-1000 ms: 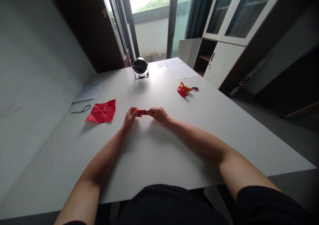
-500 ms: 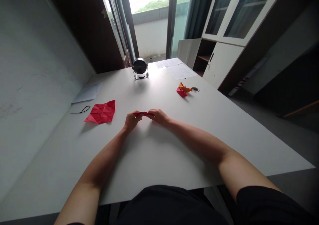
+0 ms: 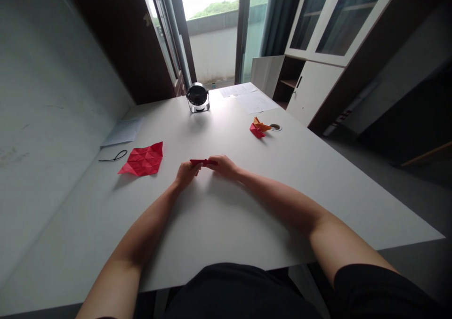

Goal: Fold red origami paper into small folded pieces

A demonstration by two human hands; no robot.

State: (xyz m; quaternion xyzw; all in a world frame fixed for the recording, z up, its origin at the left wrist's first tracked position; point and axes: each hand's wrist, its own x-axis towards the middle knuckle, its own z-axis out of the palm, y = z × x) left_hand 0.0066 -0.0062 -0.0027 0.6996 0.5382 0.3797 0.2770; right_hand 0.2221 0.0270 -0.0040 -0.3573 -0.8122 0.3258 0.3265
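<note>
A narrow folded piece of red paper (image 3: 202, 162) is stretched between my two hands, just above the white table (image 3: 212, 215). My left hand (image 3: 186, 173) pinches its left end, thumb on the near side. On the right end, the fingers of my right hand (image 3: 223, 165) are closed round the paper, which hides part of it. To the left lies a creased sheet of red paper (image 3: 143, 160), opened out with its corners lifted. Farther right sit two small folded paper shapes, a red one (image 3: 256, 131) against an orange one (image 3: 261, 125).
A round black device on a metal stand (image 3: 197, 97) stands at the back. Printed sheets (image 3: 256, 101) lie at the far right, near a round cable hole (image 3: 276, 127). By the left wall are a black cable tie (image 3: 116, 156) and a pale sheet (image 3: 122, 131).
My left hand has shifted very slightly, and a little more of the red paper's left end shows above its fingers. Both hands keep their hold.
</note>
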